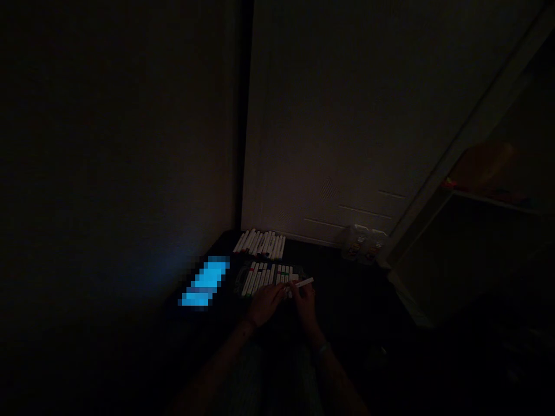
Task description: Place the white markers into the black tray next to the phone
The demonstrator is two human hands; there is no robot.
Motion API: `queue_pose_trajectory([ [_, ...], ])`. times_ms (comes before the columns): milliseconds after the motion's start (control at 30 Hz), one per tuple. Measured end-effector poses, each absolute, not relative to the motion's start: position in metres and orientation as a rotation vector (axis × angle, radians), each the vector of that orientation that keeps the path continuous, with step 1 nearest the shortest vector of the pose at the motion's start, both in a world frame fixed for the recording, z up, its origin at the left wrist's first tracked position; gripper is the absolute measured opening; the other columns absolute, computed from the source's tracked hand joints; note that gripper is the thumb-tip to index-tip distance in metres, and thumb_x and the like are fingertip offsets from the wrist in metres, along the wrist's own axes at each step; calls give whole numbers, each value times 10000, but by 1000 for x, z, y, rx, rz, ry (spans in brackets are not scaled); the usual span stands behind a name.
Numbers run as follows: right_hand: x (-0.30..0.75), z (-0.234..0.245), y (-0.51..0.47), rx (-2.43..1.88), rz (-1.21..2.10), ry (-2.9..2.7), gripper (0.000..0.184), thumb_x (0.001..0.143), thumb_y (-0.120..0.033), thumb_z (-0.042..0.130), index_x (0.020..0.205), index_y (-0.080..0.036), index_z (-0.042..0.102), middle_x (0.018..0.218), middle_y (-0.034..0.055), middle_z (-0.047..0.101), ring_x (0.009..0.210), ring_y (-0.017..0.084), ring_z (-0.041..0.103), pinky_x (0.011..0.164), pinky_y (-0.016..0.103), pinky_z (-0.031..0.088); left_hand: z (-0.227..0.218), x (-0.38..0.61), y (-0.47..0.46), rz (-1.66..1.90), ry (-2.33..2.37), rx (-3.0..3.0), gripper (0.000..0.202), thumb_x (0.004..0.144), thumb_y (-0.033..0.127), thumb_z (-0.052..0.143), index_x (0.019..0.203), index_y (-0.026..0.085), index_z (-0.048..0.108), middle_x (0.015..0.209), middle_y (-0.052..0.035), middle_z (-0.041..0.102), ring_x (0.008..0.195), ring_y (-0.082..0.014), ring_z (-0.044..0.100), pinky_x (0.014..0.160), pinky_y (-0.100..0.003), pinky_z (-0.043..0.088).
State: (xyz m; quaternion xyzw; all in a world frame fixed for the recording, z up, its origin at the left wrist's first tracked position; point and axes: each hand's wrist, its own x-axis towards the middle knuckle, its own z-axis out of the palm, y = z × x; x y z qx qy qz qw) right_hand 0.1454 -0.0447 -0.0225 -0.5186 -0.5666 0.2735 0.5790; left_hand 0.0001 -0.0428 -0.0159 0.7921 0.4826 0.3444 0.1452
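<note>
The room is very dark. My right hand is closed round a white marker that sticks out to the upper right. My left hand rests beside it, fingers curled over the near end of a row of white markers lying in a dark case. A second row of white markers lies farther back by the wall. What the left fingers hold, if anything, is too dark to make out.
A glowing blue screen lies left of the markers. Two small clear containers stand at the back right. A white shelf unit rises on the right. A wall and door panel stand behind.
</note>
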Motion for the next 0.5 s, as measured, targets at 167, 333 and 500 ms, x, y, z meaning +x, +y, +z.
queue_pose_trajectory([
  [167, 139, -15, -44, -1232, 605, -1329, 377, 807, -501, 401, 929, -208, 602, 956, 52, 611, 952, 203, 506, 845, 325, 371, -10, -3, -43, 1210, 1284, 2183, 293, 865, 306, 362, 1084, 244, 546, 1094, -24, 600, 1014, -162, 534, 897, -319, 406],
  [333, 168, 6, -35, -1181, 717, -1455, 404, 847, -491, 314, 869, -213, 607, 746, 6, 621, 635, 139, 544, 554, 222, 385, -4, -12, -43, 1468, 1449, 1961, 287, 875, 273, 312, 1076, 213, 508, 1092, -57, 560, 1003, -165, 519, 855, -317, 428],
  [500, 183, 3, -40, -1146, 591, -1943, 276, 765, -438, 515, 638, -242, 662, 588, -26, 633, 538, 127, 540, 542, 207, 338, 1, -9, -47, 1419, 1547, 2082, 369, 855, 318, 384, 1208, 213, 412, 1133, -64, 542, 1017, -189, 501, 888, -343, 385],
])
